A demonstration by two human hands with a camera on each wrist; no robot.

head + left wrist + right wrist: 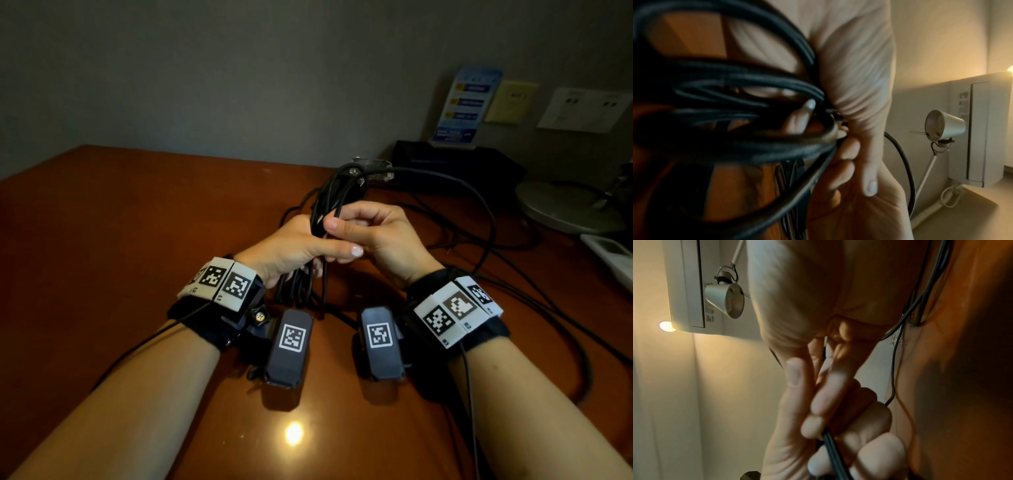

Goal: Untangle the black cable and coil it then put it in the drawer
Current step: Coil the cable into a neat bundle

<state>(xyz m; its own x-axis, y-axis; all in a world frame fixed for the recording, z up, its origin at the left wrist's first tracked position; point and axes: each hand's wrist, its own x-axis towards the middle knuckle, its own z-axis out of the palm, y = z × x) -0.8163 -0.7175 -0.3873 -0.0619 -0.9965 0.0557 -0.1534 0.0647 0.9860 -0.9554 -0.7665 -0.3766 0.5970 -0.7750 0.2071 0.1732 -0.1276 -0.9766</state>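
— Black cable (322, 212)! Where is it?
— Up over the brown desk (120, 222), bunched in loops. The left hand (291, 246) wraps round the bunch. The right hand (373, 236) pinches one strand.
— What else is near?
— More cords (534, 301) lie on the right. A lamp (565, 205) stands behind them.

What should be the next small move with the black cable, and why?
Probably the right hand should draw the loose strand round into one more loop onto the bundle. The left hand grips the gathered loops of the black cable above the table, while the right pinches a strand beside them, and a long slack arc trails to the right.
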